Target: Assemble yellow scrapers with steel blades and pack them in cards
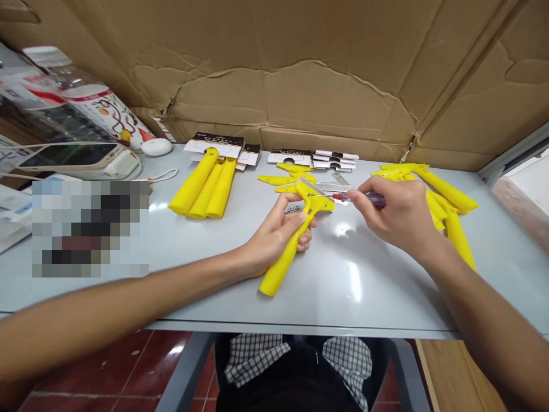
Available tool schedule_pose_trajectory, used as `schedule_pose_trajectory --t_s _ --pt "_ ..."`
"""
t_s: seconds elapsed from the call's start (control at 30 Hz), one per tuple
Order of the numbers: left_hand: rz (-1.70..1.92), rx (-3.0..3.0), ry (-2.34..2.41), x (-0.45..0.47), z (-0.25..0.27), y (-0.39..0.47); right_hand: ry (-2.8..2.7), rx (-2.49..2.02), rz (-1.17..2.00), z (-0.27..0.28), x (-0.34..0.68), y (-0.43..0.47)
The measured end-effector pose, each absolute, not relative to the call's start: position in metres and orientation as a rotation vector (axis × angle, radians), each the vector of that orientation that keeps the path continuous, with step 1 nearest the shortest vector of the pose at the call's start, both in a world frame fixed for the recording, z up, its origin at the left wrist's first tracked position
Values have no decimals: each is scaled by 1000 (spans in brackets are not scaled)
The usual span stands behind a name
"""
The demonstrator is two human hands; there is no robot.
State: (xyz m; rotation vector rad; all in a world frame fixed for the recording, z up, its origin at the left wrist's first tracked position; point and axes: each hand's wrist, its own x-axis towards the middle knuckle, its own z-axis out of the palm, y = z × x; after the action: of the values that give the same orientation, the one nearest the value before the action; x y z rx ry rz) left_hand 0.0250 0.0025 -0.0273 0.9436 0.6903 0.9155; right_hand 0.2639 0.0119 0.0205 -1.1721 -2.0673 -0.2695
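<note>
My left hand (285, 226) is closed around the neck of a yellow scraper (283, 260), whose handle slants down toward the table's front edge. A thin metal blade runs along the scraper's wide head. In my right hand (397, 212) is a screwdriver (372, 198) with a purple translucent handle and a red collar. Its shaft reaches left across the scraper head, with the tip near a screw there. Behind the scraper lie small screws (294, 209), flat yellow pieces (274, 180) and metal blades (341, 179).
Several yellow scrapers with black-and-white header cards (201, 183) lie at the back left. More yellow scraper parts (454, 206) are piled at the right. Folded cards (291, 157) rest against the cardboard (266, 97). Bottles (103, 106) and a phone (68, 157) stand at far left.
</note>
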Motion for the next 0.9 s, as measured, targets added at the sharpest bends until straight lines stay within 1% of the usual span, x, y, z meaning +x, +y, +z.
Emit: schedule_pose_trajectory --t_s 0.17,0.37,0.47,0.6,0.73,0.9 --pt "915 943 700 25 -27 3 -2055 -1256 -261 19 262 12" --pt "877 970 681 25 -26 3 -2039 -1290 -415 20 259 7" --pt "883 997 684 25 -26 2 -2008 -1312 -434 22 257 5" --pt "894 1020 693 25 -27 0 -2001 -1274 -309 27 257 2" --pt "910 1012 705 25 -27 1 -2137 -1118 -141 31 257 0" --pt "899 985 711 25 -27 2 -2172 -1134 -146 28 258 1"
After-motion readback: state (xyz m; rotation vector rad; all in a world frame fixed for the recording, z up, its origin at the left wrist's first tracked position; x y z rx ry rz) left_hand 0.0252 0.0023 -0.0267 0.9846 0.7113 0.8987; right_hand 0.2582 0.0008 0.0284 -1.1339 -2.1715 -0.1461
